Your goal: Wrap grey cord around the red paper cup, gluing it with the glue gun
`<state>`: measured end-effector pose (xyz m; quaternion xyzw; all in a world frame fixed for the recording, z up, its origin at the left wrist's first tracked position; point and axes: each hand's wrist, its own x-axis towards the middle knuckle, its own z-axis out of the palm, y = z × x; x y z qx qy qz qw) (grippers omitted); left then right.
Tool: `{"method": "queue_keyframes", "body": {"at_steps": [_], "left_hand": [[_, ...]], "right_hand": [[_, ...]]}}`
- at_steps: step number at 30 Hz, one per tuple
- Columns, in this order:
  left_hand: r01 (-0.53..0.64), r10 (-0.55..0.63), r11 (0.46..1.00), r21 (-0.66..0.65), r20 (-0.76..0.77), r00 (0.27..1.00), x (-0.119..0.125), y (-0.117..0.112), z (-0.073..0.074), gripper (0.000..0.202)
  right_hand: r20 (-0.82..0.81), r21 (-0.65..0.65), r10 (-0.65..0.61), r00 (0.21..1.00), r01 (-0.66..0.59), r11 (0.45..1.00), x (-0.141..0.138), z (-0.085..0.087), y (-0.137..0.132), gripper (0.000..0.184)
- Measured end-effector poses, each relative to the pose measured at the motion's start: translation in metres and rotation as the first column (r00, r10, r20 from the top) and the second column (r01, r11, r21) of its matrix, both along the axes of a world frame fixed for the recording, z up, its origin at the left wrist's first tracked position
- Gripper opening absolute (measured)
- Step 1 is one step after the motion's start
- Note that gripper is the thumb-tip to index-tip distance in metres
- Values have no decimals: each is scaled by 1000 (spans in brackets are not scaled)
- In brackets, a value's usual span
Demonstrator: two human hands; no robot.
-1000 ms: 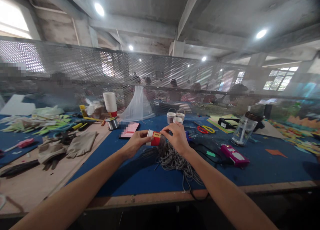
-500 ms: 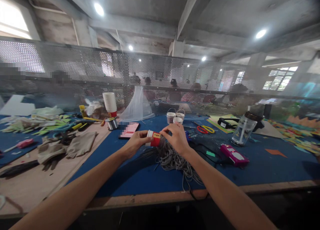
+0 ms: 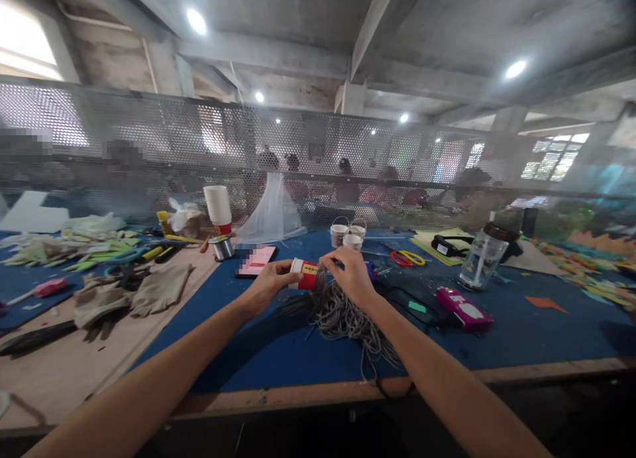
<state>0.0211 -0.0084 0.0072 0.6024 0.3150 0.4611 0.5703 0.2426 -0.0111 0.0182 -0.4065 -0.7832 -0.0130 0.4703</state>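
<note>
A red-and-white paper cup (image 3: 309, 276) lies tipped sideways above the table, its white end gripped in my left hand (image 3: 271, 287). At the cup's other end, the thumb and fingers of my right hand (image 3: 350, 272) are pinched together on grey cord. Strands of it show just below those fingertips. Under my right hand and wrist a loose heap of the same grey cord (image 3: 342, 319) spreads over the blue table mat (image 3: 238, 358). The inside of the cup is hidden from view.
Behind my hands stand small white buckets (image 3: 339, 235). A phone (image 3: 257, 260), a wire spool (image 3: 222, 248) and stacked paper cups (image 3: 217, 205) are left. Scissors (image 3: 401, 259), a magenta device (image 3: 464, 309) and a clear bottle (image 3: 479, 262) are right. Gloves (image 3: 161, 289) lie far left.
My left hand and the cup have shifted very slightly. My right hand keeps its pinch at the cup's end, and the cord heap looks almost the same.
</note>
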Motion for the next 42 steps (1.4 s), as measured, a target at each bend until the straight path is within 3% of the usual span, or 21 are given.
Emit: {"method": "queue_keyframes", "body": {"at_steps": [4,8,13,16,22,26,32,39,42], "left_hand": [[-50,51,999,-19,41,998,-1,2,0,28],[-71,72,997,-22,85,994,-1,4,0,29],[-74,75,997,-15,120,990,-2,6,-1,29],[-60,62,998,-19,125,990,-2,6,0,30],[-46,51,998,-42,135,989,-1,4,3,30],[-58,70,995,-82,156,985,-1,4,4,26],[-77,90,994,-76,195,977,-4,7,2,26],[-56,60,998,-24,210,976,-5,8,3,32],[-71,75,997,-27,225,971,-5,10,2,31]], "right_hand": [[-81,-42,28,996,-31,999,3,3,-2,35],[-166,-126,47,985,-69,990,4,3,-3,34],[-269,-306,115,956,-198,931,1,2,-3,29],[-291,-340,138,947,-237,910,0,1,-3,32],[-302,-300,171,938,-264,917,0,1,-6,33],[-213,-202,195,958,-238,950,-2,1,-9,33],[-146,-133,103,984,-122,984,-1,-6,-5,37],[-67,-106,90,994,-97,990,1,-7,-2,8],[-33,-53,73,997,-75,996,0,-7,-4,9]]}}
